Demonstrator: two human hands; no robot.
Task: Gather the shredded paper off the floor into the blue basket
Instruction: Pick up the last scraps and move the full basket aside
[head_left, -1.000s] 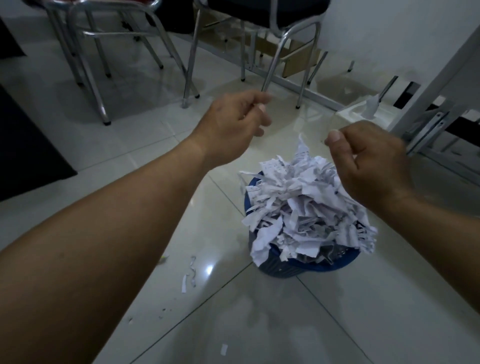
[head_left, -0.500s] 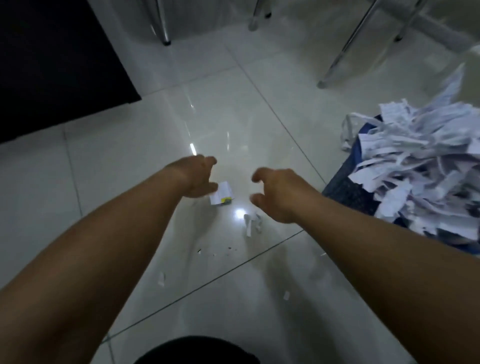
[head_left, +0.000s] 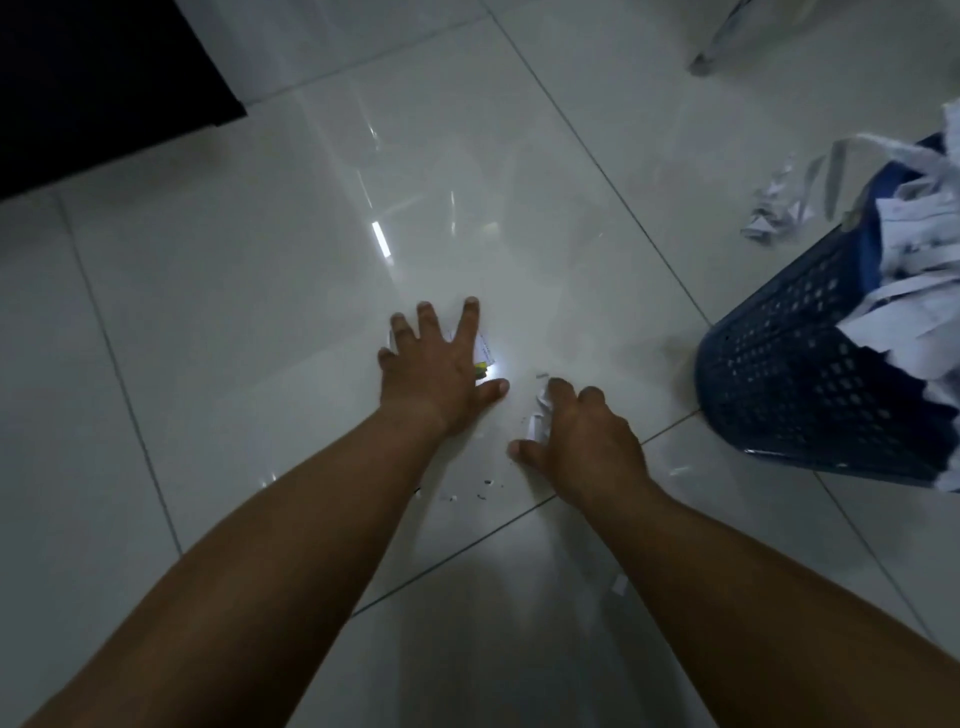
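Observation:
My left hand (head_left: 434, 366) lies flat on the glossy floor, fingers spread, pressing on a small white scrap with yellow and green marks (head_left: 484, 358). My right hand (head_left: 582, 441) rests just to its right, fingers curled over a few white paper shreds (head_left: 540, 415). Whether they are gripped I cannot tell. The blue perforated basket (head_left: 795, 384) stands at the right, overfilled with shredded paper (head_left: 904, 270); strips hang over its rim. Tiny bits (head_left: 467, 493) lie near my wrists, and one scrap (head_left: 619, 584) sits beside my right forearm.
A black mat or furniture edge (head_left: 93, 78) fills the upper left corner. A metal chair leg (head_left: 722, 41) touches the floor at the upper right. The floor is pale tile with dark grout lines.
Both hands have dropped from above the basket to the floor. The left now lies flat on the marked scrap; the right has curled over shreds. The view has tilted down and closer.

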